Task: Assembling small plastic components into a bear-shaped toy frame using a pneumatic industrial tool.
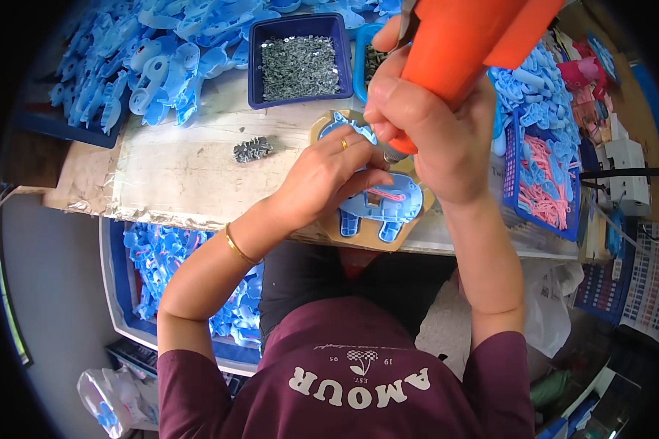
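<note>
My right hand (447, 121) is wrapped round an orange power screwdriver (458, 51), held nose down. Its metal tip (395, 155) points at a blue plastic toy shell (403, 203), close to my left fingertips. That shell lies in a tan jig (344, 233) at the table's front edge, with a pink strip (388, 193) inside it. My left hand (337, 168), wearing a ring, lies across the shell with fingers bent and thumb drawn in, gripping it near the tip. The fingertips and the exact contact are partly hidden.
Behind the jig stands a dark blue tray (255, 69) of small metal screws. A small heap of dark screws (252, 149) lies left of it. Blue shells (161, 73) pile up at the back left. A blue basket (516, 186) with pink strips stands right; a bin (113, 278) sits below.
</note>
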### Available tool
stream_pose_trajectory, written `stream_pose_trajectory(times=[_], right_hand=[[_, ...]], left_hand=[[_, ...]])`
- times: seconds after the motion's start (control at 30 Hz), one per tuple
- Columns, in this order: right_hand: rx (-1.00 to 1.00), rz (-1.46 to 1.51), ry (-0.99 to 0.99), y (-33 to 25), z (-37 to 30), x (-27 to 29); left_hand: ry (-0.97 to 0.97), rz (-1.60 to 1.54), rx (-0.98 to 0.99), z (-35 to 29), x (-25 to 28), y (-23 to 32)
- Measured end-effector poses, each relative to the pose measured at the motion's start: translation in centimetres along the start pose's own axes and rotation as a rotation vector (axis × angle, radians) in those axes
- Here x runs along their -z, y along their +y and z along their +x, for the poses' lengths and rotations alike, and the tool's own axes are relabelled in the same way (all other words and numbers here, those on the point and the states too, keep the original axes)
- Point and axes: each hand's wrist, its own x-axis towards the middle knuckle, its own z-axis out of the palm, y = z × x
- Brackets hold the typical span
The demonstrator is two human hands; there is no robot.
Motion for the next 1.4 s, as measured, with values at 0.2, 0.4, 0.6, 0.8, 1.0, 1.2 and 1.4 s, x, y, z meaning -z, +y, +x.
stream_pose_trajectory(times=[0.2, 0.4, 0.6, 0.8, 1.0, 1.2, 1.4], right_hand=[[-1.407, 0.027, 0.531, -9.4, 6.5, -3.8], [-1.229, -0.195, 0.353, -10.3, 3.8, -3.2], [-1.282, -0.201, 0.426, -11.2, 0.6, -2.5], [-1.288, -0.157, 0.489, -11.3, -0.7, -2.7], [-1.233, -0.239, 0.457, -11.5, -1.5, -3.2], [-1.18, -0.328, 0.441, -11.4, -2.1, -3.3], [-1.222, -0.226, 0.395, -10.7, 1.2, -3.6]], left_hand=[[-0.095, -0.267, 0.226, -1.2, 0.1, 0.8], [-0.214, -0.056, 0.102, -0.8, 0.2, 1.3], [-0.216, 0.248, -0.02, -1.7, -0.7, 1.7], [-0.25, 0.304, -0.021, -2.2, -1.3, 1.3], [-0.268, 0.33, -0.013, -2.3, -1.3, 1.4], [-0.265, 0.326, -0.022, -2.3, -1.4, 1.3], [-0.191, 0.36, -0.049, -2.4, -0.5, 2.5]])
